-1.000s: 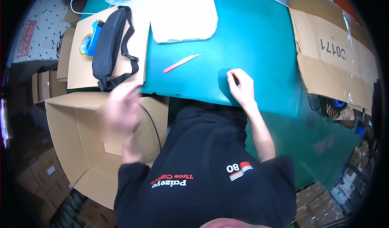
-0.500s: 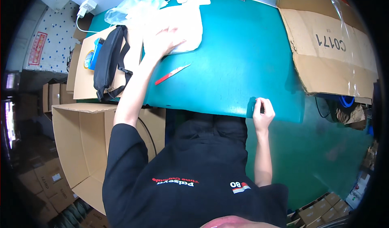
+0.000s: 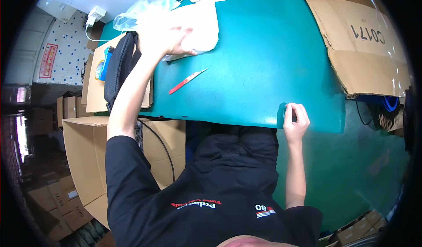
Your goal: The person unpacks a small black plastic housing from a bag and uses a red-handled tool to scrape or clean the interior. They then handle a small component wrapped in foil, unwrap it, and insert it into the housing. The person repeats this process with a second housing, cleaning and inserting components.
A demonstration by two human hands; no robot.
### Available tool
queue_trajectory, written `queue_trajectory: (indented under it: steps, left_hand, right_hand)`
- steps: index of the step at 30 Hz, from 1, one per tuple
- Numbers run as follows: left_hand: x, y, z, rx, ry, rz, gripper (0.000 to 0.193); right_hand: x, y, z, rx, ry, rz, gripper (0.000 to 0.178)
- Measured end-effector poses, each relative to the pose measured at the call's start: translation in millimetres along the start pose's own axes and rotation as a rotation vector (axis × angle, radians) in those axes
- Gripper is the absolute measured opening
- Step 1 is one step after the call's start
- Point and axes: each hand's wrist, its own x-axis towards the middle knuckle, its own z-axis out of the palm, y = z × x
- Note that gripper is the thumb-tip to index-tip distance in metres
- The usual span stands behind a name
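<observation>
Lying under left hand [image 3: 173, 40], white bag [image 3: 204, 27]

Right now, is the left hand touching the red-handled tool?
Apart. The head view shows a strip of bare green tabletop between the left hand and the red-handled tool.

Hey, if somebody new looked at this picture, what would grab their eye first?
Probably the bright white package toward the back left of the green tabletop, with the left hand spread over it. Next would be the slim red-handled tool lying alone in front of it, then the big cardboard box at the right.
</observation>
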Motion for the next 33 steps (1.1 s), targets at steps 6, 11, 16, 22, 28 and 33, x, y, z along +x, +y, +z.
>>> queue_trajectory:
  steps: [6, 11, 16, 22, 28, 33]
  left_hand:
    - [12.0, -15.3, 23.9, -0.043, 0.071, -0.001, 0.083]
    - [7.1, -10.3, 25.7, 0.188, 0.120, 0.038, 0.067]
    - [-1.5, 22.2, 7.1, 0.225, 0.278, -0.103, 0.053]
    - [9.5, -12.2, 13.3, 0.145, 0.429, -0.109, 0.042]
    - [38.9, -43.8, 21.8, 0.069, 0.419, -0.084, 0.045]
    - [32.5, -36.3, 26.2, 0.041, 0.463, -0.056, 0.046]
  right_hand:
    - [-2.8, 1.4, 3.0, -0.044, 0.024, -0.019, 0.007]
    - [-3.4, 0.0, 4.8, -0.052, 0.011, -0.005, 0.007]
    - [-3.2, 0.4, 5.9, -0.078, 0.021, 0.014, 0.007]
    - [-3.2, -1.3, 7.3, -0.070, 0.034, 0.024, 0.007]
    - [-2.6, -2.3, 5.6, -0.082, 0.038, 0.011, 0.007]
    - [-3.4, -1.1, 8.1, -0.089, 0.035, 0.019, 0.007]
